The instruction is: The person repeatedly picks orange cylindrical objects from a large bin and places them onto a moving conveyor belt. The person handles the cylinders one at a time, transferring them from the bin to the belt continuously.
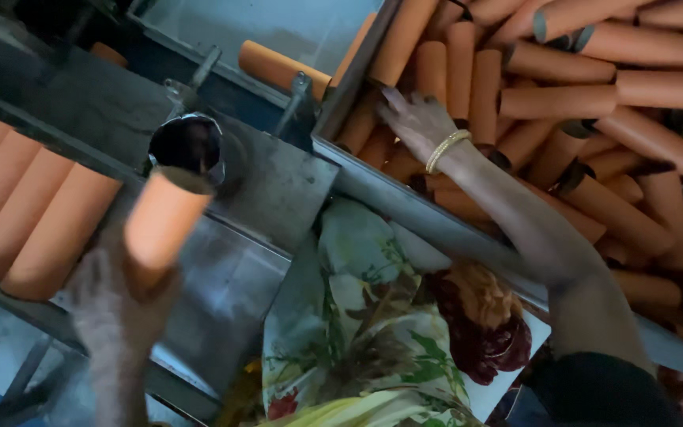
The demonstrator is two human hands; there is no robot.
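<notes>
Orange tube (161, 225) is held upright in the left hand (120, 304), its top end raised just below the dark round opening (187, 145) of the grey metal machine (262, 182). The fingers are closed around the tube's lower part, though motion blur hides how firmly it is gripped. Over on the other side, the right hand (416, 122) is stretched into the bin (436, 225) of loose orange tubes (594, 119), fingers partly spread and laid flat on the pile; whether one tube is actually pinched cannot be told. A yellow bangle (447, 149) is seen at that wrist.

Risks, as judged from here: the held tube could be tilted off line with the opening and caught on its rim, since attention is split between two reaches. A loose grip could let it slip down onto the metal plate. The heaped tubes could be disturbed by the right hand and rolled over the bin's edge. A row of orange tubes (17, 205) is laid side by side at the left, near the left arm, and could be knocked.
</notes>
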